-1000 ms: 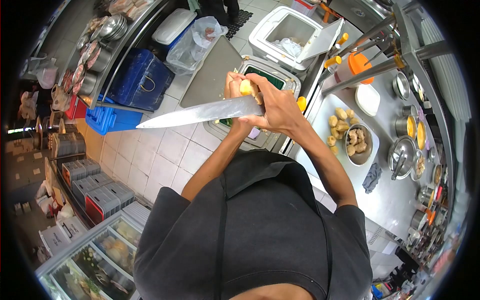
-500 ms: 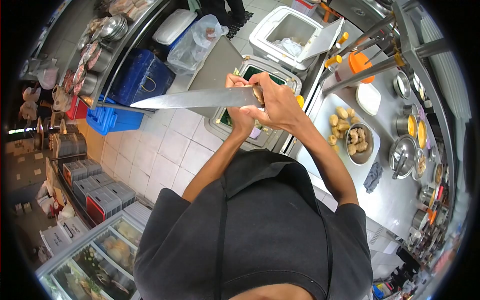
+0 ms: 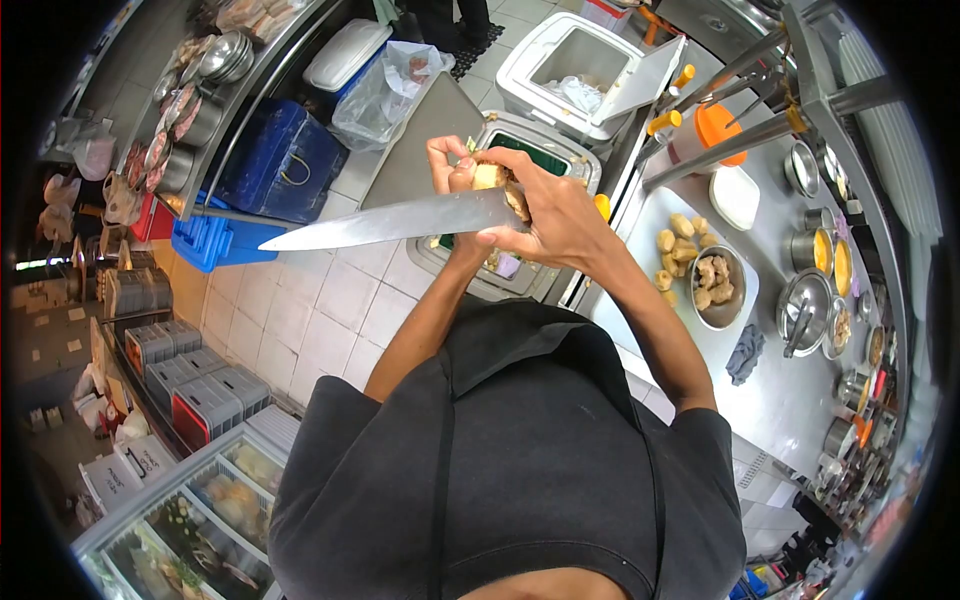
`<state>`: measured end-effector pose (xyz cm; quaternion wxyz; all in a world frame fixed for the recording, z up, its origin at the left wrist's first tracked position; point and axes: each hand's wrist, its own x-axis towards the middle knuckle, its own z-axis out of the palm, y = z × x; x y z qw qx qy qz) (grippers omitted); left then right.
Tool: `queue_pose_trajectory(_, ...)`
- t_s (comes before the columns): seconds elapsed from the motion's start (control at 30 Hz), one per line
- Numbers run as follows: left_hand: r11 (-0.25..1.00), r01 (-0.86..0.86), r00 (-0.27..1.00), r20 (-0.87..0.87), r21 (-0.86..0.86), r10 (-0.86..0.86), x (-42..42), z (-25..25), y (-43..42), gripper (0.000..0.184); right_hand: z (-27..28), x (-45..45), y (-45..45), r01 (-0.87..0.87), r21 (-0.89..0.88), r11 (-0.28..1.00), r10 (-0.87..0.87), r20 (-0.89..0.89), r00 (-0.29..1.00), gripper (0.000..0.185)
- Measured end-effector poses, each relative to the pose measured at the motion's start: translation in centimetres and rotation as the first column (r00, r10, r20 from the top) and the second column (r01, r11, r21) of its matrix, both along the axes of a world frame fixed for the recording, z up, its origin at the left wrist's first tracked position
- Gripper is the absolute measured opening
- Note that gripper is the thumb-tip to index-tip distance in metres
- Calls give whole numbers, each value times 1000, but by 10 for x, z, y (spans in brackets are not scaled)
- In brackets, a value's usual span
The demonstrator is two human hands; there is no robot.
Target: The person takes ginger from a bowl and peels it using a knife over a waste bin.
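In my right hand is a large kitchen knife, its long blade pointing left; the handle is mostly hidden by the fingers. My left hand grips a piece of ginger behind the blade, partly covered by the fingers of both hands. Pale yellow flesh shows on it, and brown skin near the knife's heel. Both hands are above a grey bin whose inside holds scraps. To the right, a steel bowl holds several unpeeled ginger pieces, beside several peeled ginger pieces on a white cutting board.
A white bin with its lid raised stands beyond the grey one. Along the right runs a steel counter with a grey cloth, pots and an orange-lidded container. Blue tubs are at left, and a person's legs show at the top.
The ginger has come into view above the blade as the left fingers shifted. The knife has tilted, its heel higher relative to its tip, and sits slightly lower.
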<state>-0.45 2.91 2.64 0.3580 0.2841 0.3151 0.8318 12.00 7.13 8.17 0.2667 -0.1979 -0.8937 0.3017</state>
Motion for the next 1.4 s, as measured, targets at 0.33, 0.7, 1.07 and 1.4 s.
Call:
queue_pose_trajectory(0.33,925,-372,757,-551,78,351,0,-31,0,11,-12,-7,10,36,-18,999,-37,-98,994,61)
queue_pose_trajectory(0.7,902,-58,970,-238,-428,-51,-13,-28,-28,41,-33,7,29,95,-475,875,-14,171,985,72)
queue_pose_trajectory(1.07,862,-116,945,-322,-493,-57,-21,-49,-31,34,-45,-7,33,327,-500,802,-209,277,938,79)
queue_pose_trajectory(1.4,804,570,718,578,-168,-388,-27,-63,-26,32,-41,-4,16,342,-307,888,-289,207,935,68)
